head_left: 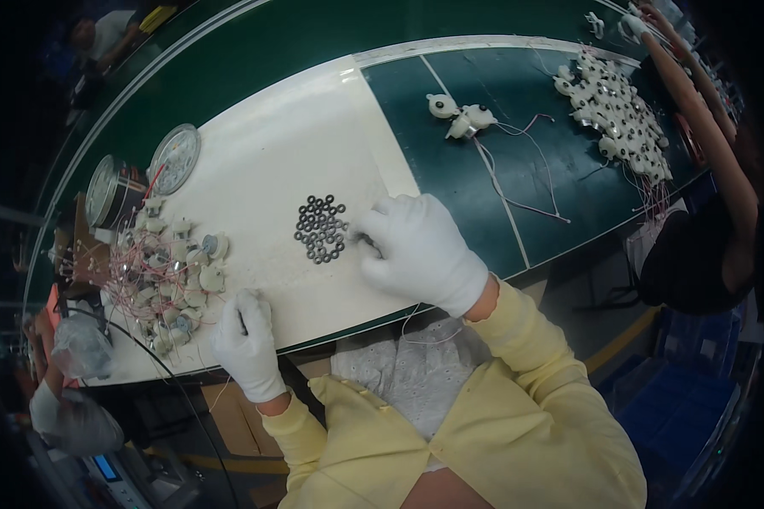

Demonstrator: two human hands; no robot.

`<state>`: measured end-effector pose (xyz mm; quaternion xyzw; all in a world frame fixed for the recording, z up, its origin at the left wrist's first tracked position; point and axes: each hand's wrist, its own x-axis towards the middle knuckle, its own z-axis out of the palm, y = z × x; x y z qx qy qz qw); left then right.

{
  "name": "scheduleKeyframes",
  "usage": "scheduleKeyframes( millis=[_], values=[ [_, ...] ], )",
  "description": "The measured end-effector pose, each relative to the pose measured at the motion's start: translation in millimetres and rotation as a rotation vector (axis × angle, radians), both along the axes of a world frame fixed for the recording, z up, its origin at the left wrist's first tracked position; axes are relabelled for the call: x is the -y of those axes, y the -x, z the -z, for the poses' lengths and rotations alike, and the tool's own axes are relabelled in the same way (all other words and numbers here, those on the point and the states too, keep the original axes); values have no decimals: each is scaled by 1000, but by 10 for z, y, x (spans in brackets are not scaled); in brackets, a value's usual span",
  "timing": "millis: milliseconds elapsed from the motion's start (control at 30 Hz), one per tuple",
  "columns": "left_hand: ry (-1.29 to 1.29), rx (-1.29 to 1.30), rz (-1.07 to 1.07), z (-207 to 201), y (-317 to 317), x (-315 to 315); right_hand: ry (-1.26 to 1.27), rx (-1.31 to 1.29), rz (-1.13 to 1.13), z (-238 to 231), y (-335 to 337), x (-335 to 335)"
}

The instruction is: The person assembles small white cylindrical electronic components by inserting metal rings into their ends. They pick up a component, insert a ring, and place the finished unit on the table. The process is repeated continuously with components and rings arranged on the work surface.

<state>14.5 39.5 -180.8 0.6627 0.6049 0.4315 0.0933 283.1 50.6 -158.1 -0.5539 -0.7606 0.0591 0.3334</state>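
A cluster of small black rings point(320, 227) lies flat on the white board point(272, 127) in front of me. My right hand point(420, 250), in a white glove, is at the right edge of that cluster. Its thumb and fingers are curled into a pinch; whatever is between the tips is hidden. My left hand point(248, 343), gloved too, is at the board's near edge with its fingers closed; I cannot make out anything in them. Beside it is a heap of small white motor-like units with thin wires point(165, 280).
Two round clear-lidded containers point(176, 159) stand at the back left. On the green mat to the right lie a few wired white units point(463, 117) and a large pile of similar ones point(620, 114). Another person's arm point(696, 110) reaches past that pile. A black cable point(157, 360) crosses at left.
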Motion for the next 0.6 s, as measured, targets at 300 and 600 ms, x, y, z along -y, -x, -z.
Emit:
scheduleKeyframes(
  millis=[300, 600],
  values=[
    [55, 21, 24, 42, 48, 19, 121, -57, 259, -427, -1027, 163],
    [101, 47, -18, 41, 20, 28, -123, 447, 375, -241, -1283, -229]
  ],
)
